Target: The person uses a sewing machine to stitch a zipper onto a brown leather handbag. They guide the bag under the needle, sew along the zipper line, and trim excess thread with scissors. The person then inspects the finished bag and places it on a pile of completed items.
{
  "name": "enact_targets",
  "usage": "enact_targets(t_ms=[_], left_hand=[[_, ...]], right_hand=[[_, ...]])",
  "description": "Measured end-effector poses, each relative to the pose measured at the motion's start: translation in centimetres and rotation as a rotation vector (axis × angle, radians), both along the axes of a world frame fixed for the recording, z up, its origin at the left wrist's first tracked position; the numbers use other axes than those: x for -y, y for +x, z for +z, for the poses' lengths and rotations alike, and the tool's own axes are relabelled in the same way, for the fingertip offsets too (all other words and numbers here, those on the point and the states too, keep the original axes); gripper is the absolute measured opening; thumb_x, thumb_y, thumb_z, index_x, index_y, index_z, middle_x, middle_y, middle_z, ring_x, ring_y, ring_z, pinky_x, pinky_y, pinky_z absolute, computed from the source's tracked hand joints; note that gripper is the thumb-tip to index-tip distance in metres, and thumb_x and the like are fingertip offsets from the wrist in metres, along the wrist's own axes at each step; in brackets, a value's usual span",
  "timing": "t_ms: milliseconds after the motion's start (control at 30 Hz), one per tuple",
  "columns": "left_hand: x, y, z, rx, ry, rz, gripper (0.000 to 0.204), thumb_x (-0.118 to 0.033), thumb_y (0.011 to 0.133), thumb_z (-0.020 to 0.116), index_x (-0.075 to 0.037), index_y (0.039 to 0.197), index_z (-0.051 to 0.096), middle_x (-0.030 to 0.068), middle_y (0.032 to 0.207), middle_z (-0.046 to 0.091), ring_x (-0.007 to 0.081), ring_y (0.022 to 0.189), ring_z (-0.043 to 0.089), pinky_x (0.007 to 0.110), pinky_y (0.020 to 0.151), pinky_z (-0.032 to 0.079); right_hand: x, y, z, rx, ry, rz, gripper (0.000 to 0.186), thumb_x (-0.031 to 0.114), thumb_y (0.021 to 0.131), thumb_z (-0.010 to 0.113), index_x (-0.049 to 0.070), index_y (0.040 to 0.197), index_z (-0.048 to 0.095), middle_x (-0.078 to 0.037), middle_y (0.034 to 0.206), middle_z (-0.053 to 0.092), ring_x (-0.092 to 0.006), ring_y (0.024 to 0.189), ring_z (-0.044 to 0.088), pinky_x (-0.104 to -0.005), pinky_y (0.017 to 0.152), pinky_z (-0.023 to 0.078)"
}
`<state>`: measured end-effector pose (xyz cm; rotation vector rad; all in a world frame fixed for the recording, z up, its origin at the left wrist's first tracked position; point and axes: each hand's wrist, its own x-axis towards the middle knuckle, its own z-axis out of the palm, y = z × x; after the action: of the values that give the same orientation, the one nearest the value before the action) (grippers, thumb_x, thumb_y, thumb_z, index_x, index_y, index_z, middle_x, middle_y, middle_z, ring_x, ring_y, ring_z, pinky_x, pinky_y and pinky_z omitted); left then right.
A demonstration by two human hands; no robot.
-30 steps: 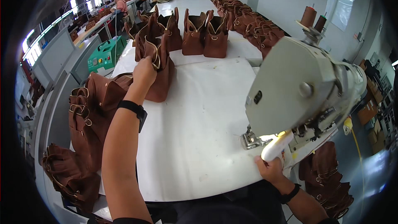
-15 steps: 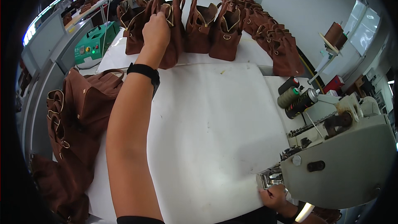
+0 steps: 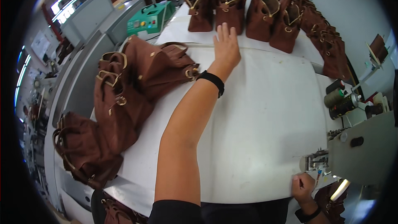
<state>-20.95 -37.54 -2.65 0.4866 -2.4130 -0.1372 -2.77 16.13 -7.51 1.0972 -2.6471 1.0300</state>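
Note:
My left hand (image 3: 227,49) reaches far forward over the white table with its fingers stretched out, holding nothing. Just beyond its fingertips a brown leather handbag (image 3: 229,18) with gold zip edging stands upright. Another brown handbag (image 3: 201,16) stands to its left, and two more brown bags (image 3: 262,23) stand to the right. At the lower right my right hand (image 3: 303,186) is closed in a loose fist, with nothing visible in it. It rests beside the metal needle area (image 3: 317,161) of a grey sewing machine (image 3: 365,153).
A heap of brown bags (image 3: 124,108) lies along the table's left side. Behind it sits a green machine (image 3: 150,20) with knobs. A long row of brown bags (image 3: 327,49) lines the right edge. Thread spools (image 3: 334,98) and a black can (image 3: 345,107) stand near the sewing machine.
My left hand has let go of the handbag, opened and drawn back a little. That bag now stands with the others. The view has swung left, showing more of the heap.

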Motion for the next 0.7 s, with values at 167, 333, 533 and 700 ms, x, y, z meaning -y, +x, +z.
enact_targets(t_ms=[167, 333, 533, 700], left_hand=[[-2.8, 14.6, 5.3, -0.014, -0.203, -0.064, 0.084, -0.023, 0.084, 0.081, -0.005, 0.155, 0.039, 0.0254, 0.164, 0.030, 0.0460, 0.155, 0.025, 0.061, 0.122, 0.027], [-2.2, 33.1, 12.6, 0.011, -0.217, 0.148, 0.079, -0.025, 0.083, 0.083, -0.007, 0.150, 0.045, 0.0221, 0.161, 0.035, 0.0439, 0.153, 0.027, 0.064, 0.121, 0.025], [6.5, 58.2, 16.3, 0.149, -0.263, 0.922, 0.087, -0.040, 0.087, 0.079, -0.003, 0.156, 0.041, 0.0261, 0.162, 0.037, 0.0422, 0.152, 0.033, 0.064, 0.117, 0.033], [9.4, 65.4, 15.5, 0.128, 0.116, 0.901, 0.072, -0.046, 0.096, 0.073, 0.001, 0.146, 0.052, 0.0229, 0.134, 0.065, 0.0405, 0.124, 0.062, 0.050, 0.102, 0.050]], right_hand=[[0.1, -0.1, 0.3, 0.042, -0.050, -0.015, 0.018, 0.005, 0.095, 0.064, 0.001, 0.078, 0.059, -0.009, 0.066, 0.053, -0.0169, 0.054, 0.048, -0.0325, 0.052, 0.037], [-0.2, -0.3, -0.3, 0.013, -0.118, -0.013, 0.021, 0.006, 0.099, 0.063, 0.000, 0.079, 0.057, -0.007, 0.066, 0.049, -0.0128, 0.058, 0.045, -0.0307, 0.055, 0.038], [0.5, 0.0, -0.2, 0.023, -0.178, 0.018, 0.022, 0.007, 0.099, 0.065, -0.001, 0.079, 0.058, -0.008, 0.066, 0.051, -0.0136, 0.058, 0.047, -0.0315, 0.055, 0.039], [0.5, 0.1, -0.3, -0.013, -0.257, 0.025, 0.020, 0.006, 0.096, 0.068, 0.000, 0.080, 0.059, -0.011, 0.066, 0.053, -0.0200, 0.056, 0.050, -0.0342, 0.055, 0.041]])
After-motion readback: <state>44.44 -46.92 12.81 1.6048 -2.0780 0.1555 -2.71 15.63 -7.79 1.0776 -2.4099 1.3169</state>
